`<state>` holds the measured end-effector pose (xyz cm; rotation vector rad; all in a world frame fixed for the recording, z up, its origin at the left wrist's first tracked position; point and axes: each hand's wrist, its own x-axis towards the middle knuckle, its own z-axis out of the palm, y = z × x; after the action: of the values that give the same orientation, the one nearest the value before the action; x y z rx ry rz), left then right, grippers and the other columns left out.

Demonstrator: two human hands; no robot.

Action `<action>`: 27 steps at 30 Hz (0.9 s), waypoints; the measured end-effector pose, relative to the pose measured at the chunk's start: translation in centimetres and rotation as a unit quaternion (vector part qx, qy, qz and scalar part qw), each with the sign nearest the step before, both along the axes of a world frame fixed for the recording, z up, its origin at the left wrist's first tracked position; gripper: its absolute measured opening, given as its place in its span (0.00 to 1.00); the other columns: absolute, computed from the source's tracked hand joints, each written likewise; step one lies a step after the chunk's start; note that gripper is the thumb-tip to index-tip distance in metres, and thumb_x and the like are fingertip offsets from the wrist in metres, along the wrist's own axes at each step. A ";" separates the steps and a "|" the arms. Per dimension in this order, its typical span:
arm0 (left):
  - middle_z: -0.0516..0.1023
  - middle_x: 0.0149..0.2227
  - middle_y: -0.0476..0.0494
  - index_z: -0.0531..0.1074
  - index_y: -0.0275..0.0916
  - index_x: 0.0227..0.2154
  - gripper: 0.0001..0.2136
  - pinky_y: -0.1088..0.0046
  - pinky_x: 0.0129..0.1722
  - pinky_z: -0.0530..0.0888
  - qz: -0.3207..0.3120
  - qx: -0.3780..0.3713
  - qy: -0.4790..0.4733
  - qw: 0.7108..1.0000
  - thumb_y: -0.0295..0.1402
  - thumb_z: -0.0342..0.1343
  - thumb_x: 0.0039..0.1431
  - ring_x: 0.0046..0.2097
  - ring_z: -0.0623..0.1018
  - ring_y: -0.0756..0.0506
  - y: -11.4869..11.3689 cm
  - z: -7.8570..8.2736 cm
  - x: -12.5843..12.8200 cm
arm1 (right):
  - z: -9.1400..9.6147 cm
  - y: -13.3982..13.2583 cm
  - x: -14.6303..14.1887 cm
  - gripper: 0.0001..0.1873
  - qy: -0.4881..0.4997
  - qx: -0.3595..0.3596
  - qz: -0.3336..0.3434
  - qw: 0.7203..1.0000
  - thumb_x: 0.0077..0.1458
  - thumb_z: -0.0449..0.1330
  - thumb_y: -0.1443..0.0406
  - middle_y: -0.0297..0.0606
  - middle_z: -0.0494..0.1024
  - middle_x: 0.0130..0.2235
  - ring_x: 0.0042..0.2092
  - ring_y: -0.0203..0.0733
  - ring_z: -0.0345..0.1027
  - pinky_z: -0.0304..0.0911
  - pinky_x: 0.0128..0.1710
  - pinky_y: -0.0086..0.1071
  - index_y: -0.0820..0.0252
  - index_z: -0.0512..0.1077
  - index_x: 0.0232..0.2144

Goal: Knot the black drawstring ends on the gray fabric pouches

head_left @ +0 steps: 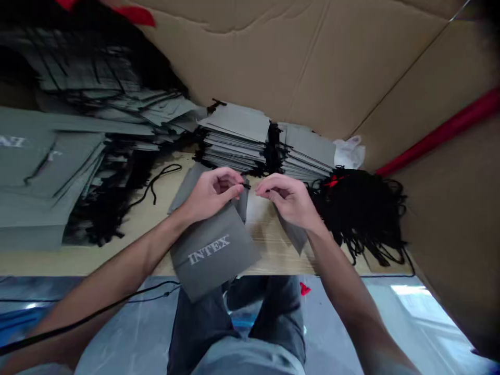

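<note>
My left hand (211, 194) is closed, thumb against curled fingers, with a short end of black cord (246, 185) sticking out from the fingertips. Below that hand, a grey INTEX bag (214, 252) lies tilted across the table edge, its lower corner hanging over. My right hand (287, 200) pinches thumb and fingers together a little to the right of the cord end. Whatever those fingertips hold is too small to make out. Another grey piece (292, 232) is partly hidden beneath the right hand and wrist.
Stacked grey bags with black cords (234, 127) stand behind my hands, beside a second stack (308, 146). To the right lies a heap of black cords (363, 213). Larger bag piles (50, 177) fill the left. Cardboard walls (273, 57) enclose the back and right of the wooden table (140, 258).
</note>
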<state>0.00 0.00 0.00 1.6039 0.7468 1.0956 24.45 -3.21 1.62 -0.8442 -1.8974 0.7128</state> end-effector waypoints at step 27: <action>0.85 0.34 0.45 0.82 0.34 0.47 0.15 0.76 0.35 0.79 -0.044 0.002 -0.002 0.999 0.38 0.72 0.61 0.32 0.81 0.51 0.0 -0.1 0.1 | -0.5 -0.4 -0.7 0.04 -0.058 0.033 -0.049 0.997 0.66 0.66 0.69 0.34 0.81 0.37 0.39 0.41 0.75 0.68 0.40 0.35 0.55 0.77 0.36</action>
<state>0.13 -0.03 -0.10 1.6221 0.6663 1.0369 23.75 -3.65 1.17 -0.9468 -1.9573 0.5493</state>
